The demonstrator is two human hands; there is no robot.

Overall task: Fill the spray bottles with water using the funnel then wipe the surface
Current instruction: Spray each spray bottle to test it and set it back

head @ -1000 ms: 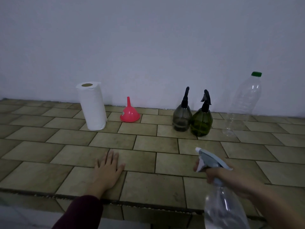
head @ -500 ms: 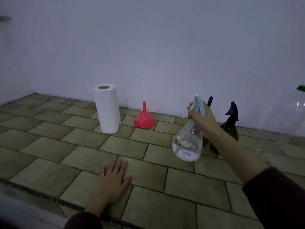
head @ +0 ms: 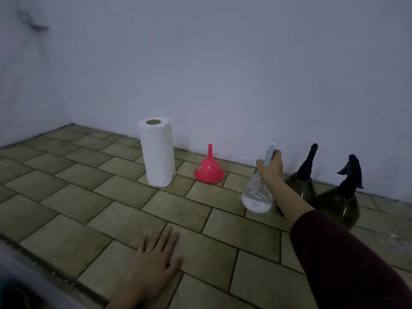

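Note:
My right hand [head: 270, 169] grips the neck of a clear spray bottle [head: 257, 196] with a pale blue trigger head, its base at or just above the tiles, left of two dark spray bottles. The grey-tinted bottle [head: 302, 182] stands right behind my wrist, partly hidden. The green bottle [head: 340, 205] with a black trigger stands to its right. A pink funnel [head: 209, 171] sits upside down near the wall. A white paper towel roll [head: 157, 152] stands upright left of the funnel. My left hand [head: 156, 264] lies flat on the tiles, fingers spread.
The tiled surface [head: 78, 197] runs back to a white wall [head: 200, 63] and meets a side wall at the far left. Its front edge [head: 44, 270] runs along the lower left. My dark red sleeve [head: 347, 264] crosses the lower right.
My right hand has carried the clear spray bottle forward and down beside the two dark bottles. The view has turned left, so the large clear bottle is out of frame. My left hand has stayed flat.

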